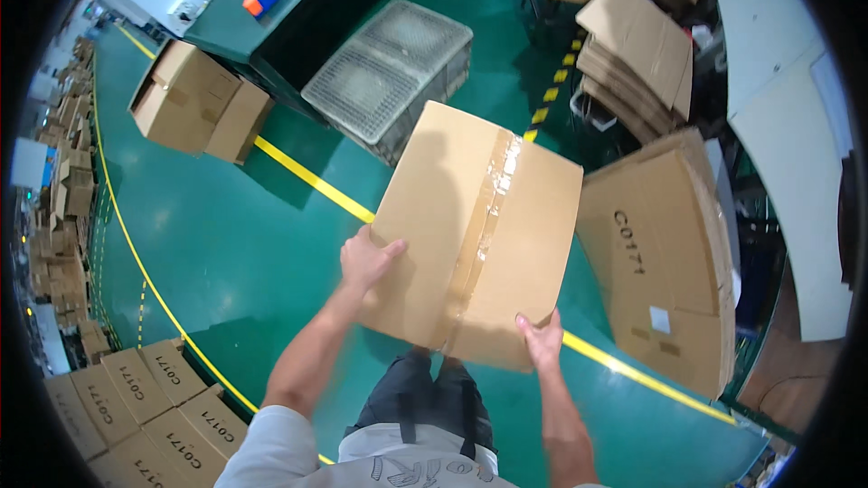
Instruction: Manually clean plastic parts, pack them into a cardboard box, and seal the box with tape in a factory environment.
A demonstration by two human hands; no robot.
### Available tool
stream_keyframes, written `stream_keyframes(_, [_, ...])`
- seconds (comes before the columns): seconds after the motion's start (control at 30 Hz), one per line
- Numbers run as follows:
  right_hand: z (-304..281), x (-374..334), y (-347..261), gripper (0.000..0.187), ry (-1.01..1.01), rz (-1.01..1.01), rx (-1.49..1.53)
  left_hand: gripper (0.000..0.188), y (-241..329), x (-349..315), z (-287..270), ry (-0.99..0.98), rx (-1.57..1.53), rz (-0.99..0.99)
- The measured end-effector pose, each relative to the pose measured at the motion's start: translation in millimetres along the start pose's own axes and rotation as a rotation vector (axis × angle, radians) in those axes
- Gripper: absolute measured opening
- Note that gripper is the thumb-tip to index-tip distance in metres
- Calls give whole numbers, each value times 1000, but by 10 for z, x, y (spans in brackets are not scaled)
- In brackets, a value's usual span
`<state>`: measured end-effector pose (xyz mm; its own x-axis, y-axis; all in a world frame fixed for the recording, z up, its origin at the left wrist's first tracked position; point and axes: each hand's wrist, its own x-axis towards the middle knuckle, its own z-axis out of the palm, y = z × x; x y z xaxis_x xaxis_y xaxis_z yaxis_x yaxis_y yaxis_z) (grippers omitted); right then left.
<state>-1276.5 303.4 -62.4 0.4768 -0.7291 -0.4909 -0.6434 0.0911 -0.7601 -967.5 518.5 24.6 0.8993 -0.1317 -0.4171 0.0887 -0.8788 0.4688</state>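
Note:
Both my hands carry a large brown cardboard box [434,190] in front of my body, above the green floor. A strip of shiny clear tape runs down the middle of its top face. My left hand [366,258] grips the box's left edge, thumb on top. At the near right corner my right hand [541,339] holds on, its thumb also over the top face. The fingers of both hands are partly hidden behind the box. Just beyond the box stands a grey plastic crate [398,63] with a mesh-patterned top.
A big cardboard box [655,262] stands at right, below a stack of flattened cardboard [633,63]. Open cartons [194,99] sit beside a dark green table [271,23] at the far left. Stacked boxes [149,411] fill the near left. Yellow lines [312,179] cross the floor.

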Motion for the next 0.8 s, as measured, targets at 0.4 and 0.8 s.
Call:
stream_keyframes(0.4, [755,-30,-3268,71,10,-470,138,60,1056,1060,-2940,434,0,322])
stream_keyframes(0.8, [2850,1210,-4345,68,-408,-57,3,55,588,3980,-3010,647,255,312])
